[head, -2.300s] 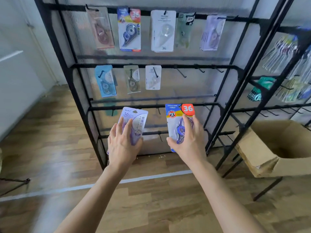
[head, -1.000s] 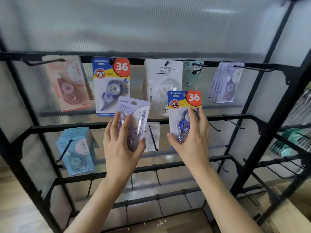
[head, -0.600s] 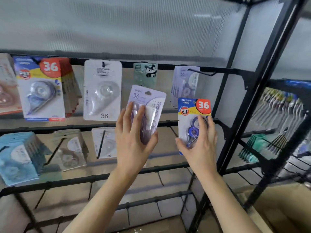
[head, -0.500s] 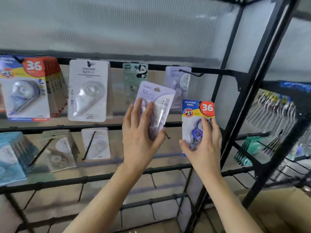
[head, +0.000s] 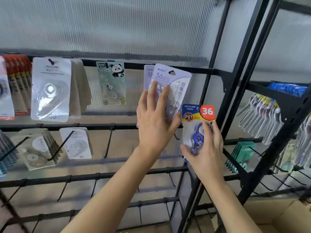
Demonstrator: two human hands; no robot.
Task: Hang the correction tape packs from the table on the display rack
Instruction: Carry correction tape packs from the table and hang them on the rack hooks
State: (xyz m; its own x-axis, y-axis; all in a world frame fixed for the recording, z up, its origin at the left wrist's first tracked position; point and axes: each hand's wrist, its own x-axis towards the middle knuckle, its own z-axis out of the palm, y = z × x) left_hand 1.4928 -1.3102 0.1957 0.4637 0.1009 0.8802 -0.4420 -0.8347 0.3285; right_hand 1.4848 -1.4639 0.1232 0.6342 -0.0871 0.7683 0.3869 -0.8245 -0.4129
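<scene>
A person's left hand (head: 154, 121), fingers spread on its face and thumb hooked round its edge, holds a lilac pack (head: 175, 84) at the display rack's top rail (head: 200, 70), where its hang hole likely needs lining up squarely with the matching packs (head: 148, 74) behind before it slides on, while the right hand (head: 207, 148) grips a blue pack (head: 196, 121) just below.

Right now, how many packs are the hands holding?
2: purple pack in the left hand, at the top rail; blue pack in the right hand, lower right. More may hide behind.
</scene>
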